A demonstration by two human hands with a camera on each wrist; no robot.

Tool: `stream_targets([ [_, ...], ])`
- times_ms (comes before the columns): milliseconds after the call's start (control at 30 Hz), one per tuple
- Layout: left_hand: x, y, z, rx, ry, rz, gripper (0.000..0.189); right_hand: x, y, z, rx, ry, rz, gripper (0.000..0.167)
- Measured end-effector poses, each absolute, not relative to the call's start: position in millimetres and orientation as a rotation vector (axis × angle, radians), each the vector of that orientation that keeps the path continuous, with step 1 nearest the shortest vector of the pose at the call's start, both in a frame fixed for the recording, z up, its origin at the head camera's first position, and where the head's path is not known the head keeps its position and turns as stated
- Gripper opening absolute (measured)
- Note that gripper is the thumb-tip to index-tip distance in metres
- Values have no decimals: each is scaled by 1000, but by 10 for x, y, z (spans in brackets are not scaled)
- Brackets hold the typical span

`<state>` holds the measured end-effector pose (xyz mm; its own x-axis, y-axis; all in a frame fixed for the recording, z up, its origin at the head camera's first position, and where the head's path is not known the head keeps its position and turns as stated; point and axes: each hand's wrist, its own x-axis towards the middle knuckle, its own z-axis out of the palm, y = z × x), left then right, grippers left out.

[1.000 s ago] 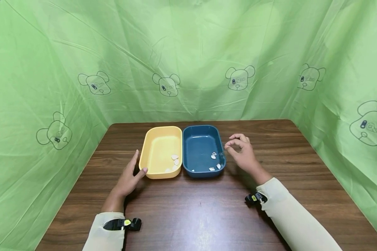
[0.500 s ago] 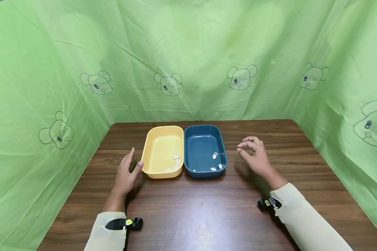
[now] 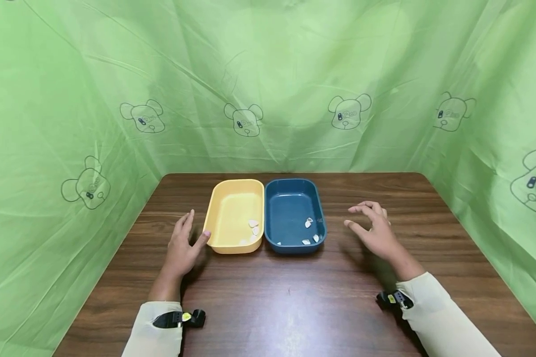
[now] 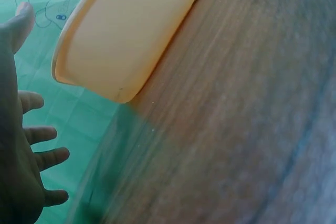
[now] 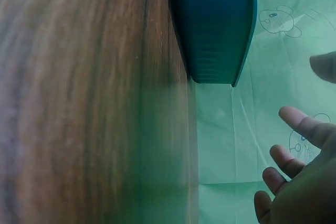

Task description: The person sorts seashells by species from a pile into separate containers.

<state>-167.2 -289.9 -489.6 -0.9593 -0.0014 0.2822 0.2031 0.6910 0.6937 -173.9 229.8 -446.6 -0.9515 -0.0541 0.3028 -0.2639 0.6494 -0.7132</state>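
A yellow tray (image 3: 232,203) and a dark blue tray (image 3: 290,206) stand side by side on the wooden table. Several small white shell-like pieces (image 3: 253,224) lie toward the yellow tray's near right corner. More white pieces (image 3: 308,223) are scattered over the near part of the blue tray. Beside the yellow tray's left wall is my left hand (image 3: 181,250), fingers extended, its thumb tip close to the rim; the left wrist view shows a gap. My right hand (image 3: 377,233) hovers right of the blue tray, holding nothing, thumb and fingers apart.
The dark wooden table (image 3: 268,307) extends in front of the trays and to both sides. Green cloth (image 3: 277,74) with printed bear heads hangs behind it and along the left and right edges. Each wrist wears a black strap with a small camera (image 3: 197,318).
My right hand has moved right, away from the blue tray, and its thumb and fingers have spread apart. My left hand has shifted slightly beside the yellow tray. The trays stay put.
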Motion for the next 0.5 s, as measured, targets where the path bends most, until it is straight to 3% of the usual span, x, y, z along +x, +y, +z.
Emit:
stream_targets([
  [500, -1635, -2901, -4877, -72, -2822, -846, 96, -1615, 2329, -4544, 241, -2748, 921, 56],
])
